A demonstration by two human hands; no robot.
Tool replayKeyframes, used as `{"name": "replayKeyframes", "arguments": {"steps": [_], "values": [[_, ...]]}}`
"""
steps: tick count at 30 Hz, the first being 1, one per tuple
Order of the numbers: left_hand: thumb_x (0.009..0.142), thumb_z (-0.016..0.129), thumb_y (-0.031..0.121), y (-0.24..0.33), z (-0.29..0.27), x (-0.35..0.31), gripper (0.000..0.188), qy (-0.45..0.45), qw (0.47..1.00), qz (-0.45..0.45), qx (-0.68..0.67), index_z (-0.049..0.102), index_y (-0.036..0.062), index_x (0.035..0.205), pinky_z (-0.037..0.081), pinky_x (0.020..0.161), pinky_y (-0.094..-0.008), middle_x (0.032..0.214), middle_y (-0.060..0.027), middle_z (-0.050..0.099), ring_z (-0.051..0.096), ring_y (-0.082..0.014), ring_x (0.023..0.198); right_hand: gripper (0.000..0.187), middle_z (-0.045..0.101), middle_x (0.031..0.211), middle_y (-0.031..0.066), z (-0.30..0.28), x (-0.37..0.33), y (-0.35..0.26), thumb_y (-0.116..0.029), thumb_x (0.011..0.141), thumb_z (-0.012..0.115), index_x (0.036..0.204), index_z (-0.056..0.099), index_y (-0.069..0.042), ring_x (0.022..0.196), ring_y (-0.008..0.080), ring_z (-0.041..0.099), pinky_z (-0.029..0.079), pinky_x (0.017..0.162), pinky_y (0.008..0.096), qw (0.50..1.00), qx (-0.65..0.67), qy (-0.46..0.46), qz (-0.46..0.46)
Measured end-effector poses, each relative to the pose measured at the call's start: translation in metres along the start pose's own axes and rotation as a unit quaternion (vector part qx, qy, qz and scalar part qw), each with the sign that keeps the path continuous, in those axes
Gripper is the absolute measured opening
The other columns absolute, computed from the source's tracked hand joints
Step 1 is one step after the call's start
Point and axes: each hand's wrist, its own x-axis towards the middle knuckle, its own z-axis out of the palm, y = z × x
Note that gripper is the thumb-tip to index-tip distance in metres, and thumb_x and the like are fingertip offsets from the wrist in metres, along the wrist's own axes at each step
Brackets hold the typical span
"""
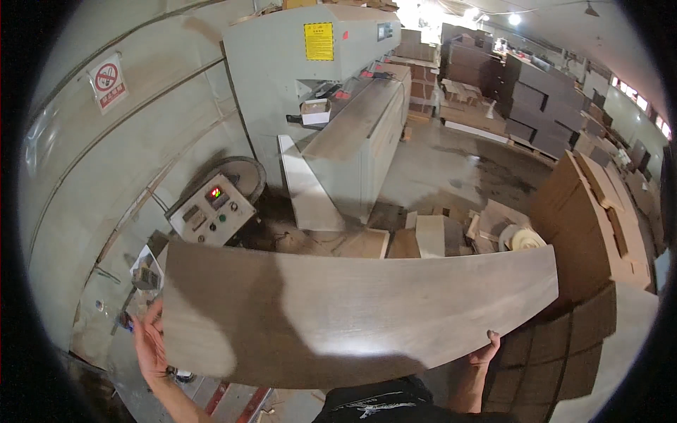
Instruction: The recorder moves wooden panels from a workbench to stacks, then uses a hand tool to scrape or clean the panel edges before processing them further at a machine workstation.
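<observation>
A long grey-brown wooden panel (352, 310) with one curved edge stretches across the view in front of me. At its left end, my left hand (149, 342) grips the short edge, and part of its fingers is hidden. My right hand (484, 350) clasps the panel's lower right edge, its thumb tip on the upper face and the other fingers out of sight underneath. Shadows fall over the panel's left half.
Beyond the panel stand a control box (211, 211) with knobs and a lit display, and a large grey machine (282, 77). Wood offcuts (430, 236) lie behind the panel. Cardboard (564, 204) stands at the right, above a dark stack of panels (550, 352).
</observation>
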Motion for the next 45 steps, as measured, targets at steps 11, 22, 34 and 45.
{"name": "replayKeyframes", "arguments": {"steps": [11, 22, 34, 45], "values": [[0.101, 0.053, 0.055, -0.178, 0.172, 0.056, 0.056, 0.407, 0.819, -0.091, 0.394, 0.062, 0.0111, 0.134, 0.044, 0.094, -0.0546, 0.124, -0.0159, 0.068, 0.057, -0.0359, 0.11, 0.061, 0.059, 0.136, 0.0122, 0.166, 0.349, 0.107, -0.037, 0.089, 0.067, 0.141, 0.052, -0.011, 0.127, 0.0346, 0.054, 0.044, 0.107, 0.0515, 0.962, -0.069, -0.086, 0.249], [0.1, 0.053, 0.055, -0.331, 0.259, 0.142, 0.07, 0.488, 0.766, -0.234, 0.348, 0.045, 0.0047, 0.149, 0.043, 0.103, -0.0527, 0.145, -0.021, 0.054, 0.051, -0.0391, 0.13, 0.045, 0.064, 0.13, 0.0108, 0.329, 0.541, 0.311, -0.035, 0.096, 0.061, 0.133, 0.059, -0.008, 0.117, 0.0304, 0.063, 0.049, 0.104, 0.0475, 0.91, -0.164, -0.098, 0.367], [0.102, 0.052, 0.051, -0.421, 0.321, 0.44, 0.075, 0.505, 0.801, -0.303, 0.112, 0.037, -0.0032, 0.151, 0.046, 0.102, -0.0478, 0.152, -0.0232, 0.043, 0.048, -0.0374, 0.134, 0.081, 0.05, 0.145, 0.0217, 0.364, 0.629, 0.45, -0.02, 0.093, 0.071, 0.156, 0.025, 0.0, 0.127, 0.0289, 0.056, 0.047, 0.104, 0.0385, 0.851, -0.518, -0.082, -0.028], [0.107, 0.041, 0.05, -0.482, 0.369, 0.578, 0.056, 0.242, 0.922, -0.277, -0.123, 0.044, 0.0093, 0.145, 0.05, 0.099, -0.0442, 0.137, -0.0101, 0.057, 0.058, -0.0289, 0.121, 0.088, 0.042, 0.154, 0.026, 0.396, 0.59, 0.431, -0.024, 0.092, 0.072, 0.158, 0.02, 0.003, 0.138, 0.0365, 0.048, 0.041, 0.112, 0.0412, 0.748, -0.596, -0.293, 0.009]]}}
